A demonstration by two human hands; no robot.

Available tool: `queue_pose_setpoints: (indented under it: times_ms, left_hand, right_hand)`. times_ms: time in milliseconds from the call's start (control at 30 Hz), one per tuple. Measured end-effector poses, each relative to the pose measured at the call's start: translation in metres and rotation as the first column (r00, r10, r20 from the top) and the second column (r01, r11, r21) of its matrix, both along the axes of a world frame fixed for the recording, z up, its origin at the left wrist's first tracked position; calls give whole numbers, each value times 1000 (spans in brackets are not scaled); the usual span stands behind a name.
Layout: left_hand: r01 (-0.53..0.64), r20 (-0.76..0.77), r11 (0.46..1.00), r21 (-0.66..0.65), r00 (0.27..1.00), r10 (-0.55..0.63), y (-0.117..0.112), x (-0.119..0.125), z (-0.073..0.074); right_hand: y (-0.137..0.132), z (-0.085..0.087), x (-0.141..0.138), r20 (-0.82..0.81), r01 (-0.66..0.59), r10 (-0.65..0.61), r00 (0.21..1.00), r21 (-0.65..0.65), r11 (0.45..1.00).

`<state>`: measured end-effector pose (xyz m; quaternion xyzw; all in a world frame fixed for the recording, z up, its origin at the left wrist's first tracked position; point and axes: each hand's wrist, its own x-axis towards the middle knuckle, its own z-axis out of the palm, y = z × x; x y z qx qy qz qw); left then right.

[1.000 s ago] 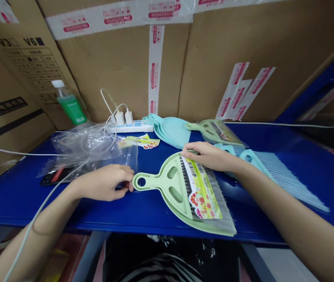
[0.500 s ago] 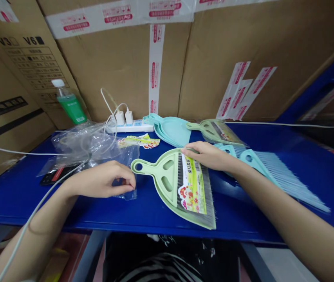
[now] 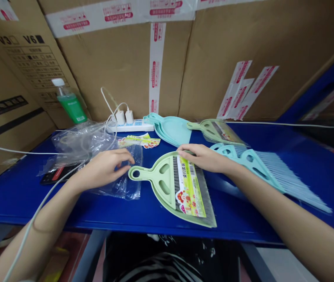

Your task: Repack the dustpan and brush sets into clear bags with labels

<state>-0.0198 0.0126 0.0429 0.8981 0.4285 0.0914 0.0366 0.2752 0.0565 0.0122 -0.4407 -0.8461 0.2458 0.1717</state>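
Observation:
A light green dustpan lies on the blue table with a matching brush nested in it, bristles to the right. Across the bristles runs a yellow and white printed label card. My right hand grips the set at its far edge, thumb over the label's top end. Just left of the handle, my left hand is over a clear plastic bag, its thumb and fingers curved and slightly apart. Whether those fingertips touch the bag I cannot tell.
Behind are light blue dustpans, a bagged green set, loose label cards and a power strip. Light blue brushes lie under my right forearm. A bottle and a phone are left. Cardboard boxes wall the back.
My left hand has shifted up and slightly left, and its closed fingers have parted. The bag under it has moved slightly. The green set has turned slightly, with my right hand still on its edge.

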Motion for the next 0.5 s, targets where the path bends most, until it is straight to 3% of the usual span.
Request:
queue_pose_setpoints:
  times_ms: [200,500]
  left_hand:
    - [27,-73,995,-101,997,-35,-1,1,-2]
    - [81,-56,980,-180,994,-93,-1,1,-9]
  right_hand:
    - [2,-1,-1,-11,10,-11,1000,-70,998]
    - [5,-1,-1,-18,-21,19,1000,-124,992]
